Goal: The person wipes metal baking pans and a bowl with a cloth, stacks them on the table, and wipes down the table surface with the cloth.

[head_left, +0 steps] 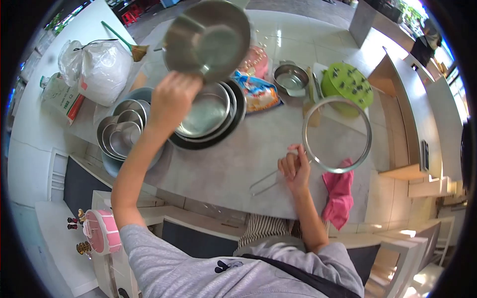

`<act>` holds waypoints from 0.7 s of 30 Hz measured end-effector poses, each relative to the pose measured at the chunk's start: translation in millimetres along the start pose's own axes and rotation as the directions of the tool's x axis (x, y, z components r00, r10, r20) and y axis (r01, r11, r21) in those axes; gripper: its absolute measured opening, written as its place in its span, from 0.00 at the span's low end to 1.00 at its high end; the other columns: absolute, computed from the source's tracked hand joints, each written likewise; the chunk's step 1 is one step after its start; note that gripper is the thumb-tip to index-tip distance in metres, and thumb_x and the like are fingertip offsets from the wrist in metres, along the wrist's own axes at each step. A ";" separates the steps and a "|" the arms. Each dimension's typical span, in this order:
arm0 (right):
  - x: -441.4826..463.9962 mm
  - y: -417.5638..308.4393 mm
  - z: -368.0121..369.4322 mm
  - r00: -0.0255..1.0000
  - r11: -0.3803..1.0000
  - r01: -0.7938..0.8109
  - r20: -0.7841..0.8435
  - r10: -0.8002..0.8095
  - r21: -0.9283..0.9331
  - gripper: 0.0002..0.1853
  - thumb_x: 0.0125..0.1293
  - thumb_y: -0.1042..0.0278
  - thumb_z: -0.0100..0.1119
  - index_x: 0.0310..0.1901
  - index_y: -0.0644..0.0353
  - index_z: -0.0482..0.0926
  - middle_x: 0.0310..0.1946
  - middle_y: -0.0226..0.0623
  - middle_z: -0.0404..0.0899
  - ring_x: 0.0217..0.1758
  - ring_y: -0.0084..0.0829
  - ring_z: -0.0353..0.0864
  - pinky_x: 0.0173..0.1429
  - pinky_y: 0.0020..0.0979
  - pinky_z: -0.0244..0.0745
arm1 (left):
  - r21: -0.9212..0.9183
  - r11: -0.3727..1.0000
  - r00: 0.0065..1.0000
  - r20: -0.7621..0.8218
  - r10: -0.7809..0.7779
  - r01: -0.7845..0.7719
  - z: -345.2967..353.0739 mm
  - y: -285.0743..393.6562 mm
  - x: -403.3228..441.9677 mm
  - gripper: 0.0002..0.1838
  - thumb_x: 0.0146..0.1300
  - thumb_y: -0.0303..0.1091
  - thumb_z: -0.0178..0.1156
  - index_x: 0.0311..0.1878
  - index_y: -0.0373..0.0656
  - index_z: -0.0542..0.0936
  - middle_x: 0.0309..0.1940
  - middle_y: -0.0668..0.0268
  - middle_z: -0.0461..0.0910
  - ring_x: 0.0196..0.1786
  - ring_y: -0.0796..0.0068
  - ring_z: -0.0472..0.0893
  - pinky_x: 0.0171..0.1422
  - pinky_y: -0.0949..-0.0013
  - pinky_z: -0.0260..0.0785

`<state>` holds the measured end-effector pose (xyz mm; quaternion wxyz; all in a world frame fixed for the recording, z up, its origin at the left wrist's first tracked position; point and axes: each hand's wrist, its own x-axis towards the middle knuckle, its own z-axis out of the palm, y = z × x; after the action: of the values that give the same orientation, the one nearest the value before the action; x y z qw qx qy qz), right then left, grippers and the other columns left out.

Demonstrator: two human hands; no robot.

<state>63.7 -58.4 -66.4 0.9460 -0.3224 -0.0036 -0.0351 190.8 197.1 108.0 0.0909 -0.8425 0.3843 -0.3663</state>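
Just above the nested bowls (206, 111) on the tabletop (213, 171), the left hand (174, 97) pinches a tilted steel bowl (221, 44) by its rim; it looks light, stiff and slick, so a firm rim hold seems best. Right of the nested bowls, the right hand (296, 168) curls round a strainer (339, 170) handle, likely light, hoop-heavy, best gripped close to the hoop.

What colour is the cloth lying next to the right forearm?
The cloth is pink; it shows best in the head view.
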 end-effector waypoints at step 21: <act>-88.0 -73.1 -72.1 0.963 0.967 0.066 -0.239 -0.127 -0.247 0.37 0.51 0.80 0.48 0.67 0.63 0.54 0.25 0.28 0.72 0.27 0.14 0.69 0.32 0.15 0.66 | -0.630 0.732 0.728 0.372 0.577 -0.258 -31.9 247.0 -55.3 0.16 0.49 0.37 0.58 0.41 0.40 0.77 0.36 0.67 0.80 0.45 0.71 0.78 0.56 0.69 0.67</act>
<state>-30.2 -154.4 -81.5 0.8907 -0.4250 0.1054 -0.1225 1.2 70.8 -6.8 0.0401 -0.7856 0.6158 0.0439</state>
